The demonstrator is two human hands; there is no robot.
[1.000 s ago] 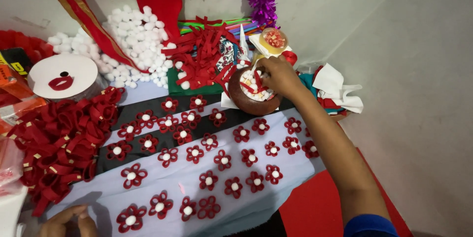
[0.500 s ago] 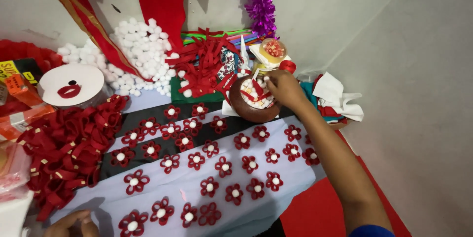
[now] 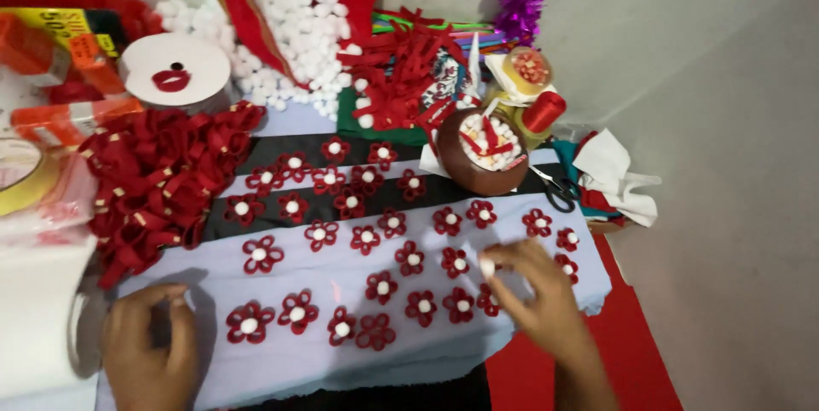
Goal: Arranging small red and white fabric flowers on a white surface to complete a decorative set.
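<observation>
Your two hands are bare, with no gloves, rings or bands on them. Your left hand (image 3: 149, 347) shows its back and short, plain nails, at the near left corner of the pale cloth (image 3: 341, 360). Your right hand (image 3: 533, 291) shows long fingers with unpainted nails near that cloth's right end. Its wrist and forearm run on uncovered, with no sleeve, watch or bracelet in sight.

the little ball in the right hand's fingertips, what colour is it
White; the small ball shows in the head view.
</observation>
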